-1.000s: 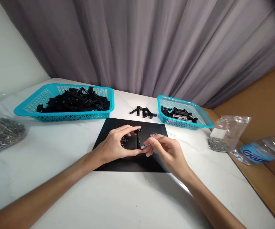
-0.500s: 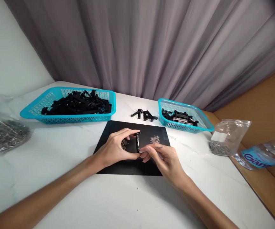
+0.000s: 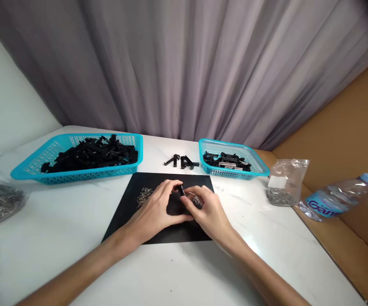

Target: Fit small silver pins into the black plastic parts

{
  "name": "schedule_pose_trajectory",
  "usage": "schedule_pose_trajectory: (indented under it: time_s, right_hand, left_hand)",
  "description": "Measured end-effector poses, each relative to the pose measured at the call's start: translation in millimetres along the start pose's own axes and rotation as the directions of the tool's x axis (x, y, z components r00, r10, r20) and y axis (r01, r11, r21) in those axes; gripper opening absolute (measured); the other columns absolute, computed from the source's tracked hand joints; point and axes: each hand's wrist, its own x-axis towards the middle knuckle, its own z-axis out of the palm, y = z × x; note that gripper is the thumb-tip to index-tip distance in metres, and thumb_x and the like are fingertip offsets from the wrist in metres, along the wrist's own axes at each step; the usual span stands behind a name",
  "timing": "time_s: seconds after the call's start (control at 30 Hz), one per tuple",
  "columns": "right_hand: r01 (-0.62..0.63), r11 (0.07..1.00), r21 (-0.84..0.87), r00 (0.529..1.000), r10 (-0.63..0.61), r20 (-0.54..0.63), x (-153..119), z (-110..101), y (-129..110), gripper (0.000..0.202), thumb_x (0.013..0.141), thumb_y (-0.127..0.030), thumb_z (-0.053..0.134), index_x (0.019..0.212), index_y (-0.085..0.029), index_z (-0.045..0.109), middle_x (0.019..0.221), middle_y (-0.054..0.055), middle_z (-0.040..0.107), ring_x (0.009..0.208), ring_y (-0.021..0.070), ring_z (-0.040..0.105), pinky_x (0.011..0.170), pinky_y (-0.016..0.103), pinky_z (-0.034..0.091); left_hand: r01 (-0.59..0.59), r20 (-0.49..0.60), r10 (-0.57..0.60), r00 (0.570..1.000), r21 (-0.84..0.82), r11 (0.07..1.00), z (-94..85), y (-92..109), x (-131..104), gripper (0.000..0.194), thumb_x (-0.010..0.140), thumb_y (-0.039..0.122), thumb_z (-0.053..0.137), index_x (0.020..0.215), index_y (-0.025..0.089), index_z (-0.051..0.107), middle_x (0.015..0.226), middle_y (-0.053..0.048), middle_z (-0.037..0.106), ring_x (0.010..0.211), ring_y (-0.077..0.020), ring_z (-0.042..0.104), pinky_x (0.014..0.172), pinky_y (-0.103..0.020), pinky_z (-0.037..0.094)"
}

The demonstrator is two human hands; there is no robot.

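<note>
Above a black mat [image 3: 120,221], a small dark plastic part [image 3: 181,190] is held between my two hands. The fingertips of my left hand [image 3: 153,212] are at its upper end, with the thumb stretched out below. My right hand [image 3: 211,210] pinches the part from the right with its thumb and fingers. Part of the piece is hidden by the fingers, and I cannot make out a thin tool in the right hand. A pile of small metal pieces [image 3: 144,196] lies left of my left hand. Another metal pile [image 3: 197,200] shows partly behind my right fingers.
A blue basket [image 3: 84,173] heaped with black parts stands back left, a smaller blue basket [image 3: 235,172] back right. Several loose black parts [image 3: 185,162] lie between them. Bags of metal pieces [image 3: 0,204] [image 3: 281,196] flank the table. A water bottle [image 3: 337,199] is at far right.
The view has shifted, so the table things sit further left. The black part has been tilted and turned. The thin metal tool seen in my right hand before no longer shows.
</note>
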Motion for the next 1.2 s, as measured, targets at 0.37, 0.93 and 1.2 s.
schedule_pose_trajectory:
  time_s: [0.37,0.93,1.2]
  right_hand:
    - [-0.124,0.688,-0.715,0.861,-0.283,-0.422,50.8,-106.0,107.8,0.039,0.104,-0.038,0.043,0.108,-0.018,0.077,0.097,0.013,0.073,0.089,0.0296,0.054,0.076,0.04,0.045]
    - [0.26,0.916,-0.305,0.932,-0.156,0.326,-3.9,-77.5,39.4,0.02,0.099,-0.028,0.063,0.114,-0.025,0.076,0.102,0.008,0.073,0.096,0.0265,0.063,0.087,0.045,0.05]
    - [0.325,0.865,-0.381,0.932,-0.224,0.286,5.9,-45.1,59.9,0.041,0.107,-0.022,0.04,0.145,-0.025,0.055,0.131,0.014,0.061,0.104,0.027,0.058,0.09,0.046,0.051]
  left_hand:
    - [-0.326,0.082,0.317,0.945,0.304,0.895,-12.8,-43.6,117.2,0.029,0.102,0.023,0.043,0.125,0.017,0.059,0.121,-0.012,0.063,0.118,-0.0278,0.057,0.105,-0.047,0.045]
    - [-0.409,0.115,0.394,0.912,0.316,0.856,-23.2,-27.7,144.9,0.017,0.098,0.024,0.054,0.101,0.019,0.07,0.105,-0.008,0.073,0.104,-0.0243,0.065,0.104,-0.042,0.041]
    - [0.079,-0.097,-0.072,0.993,0.071,0.994,-32.1,-7.6,36.7,0.035,0.1,0.042,0.053,0.13,0.025,0.058,0.094,-0.001,0.072,0.072,-0.0166,0.06,0.069,-0.03,0.049]
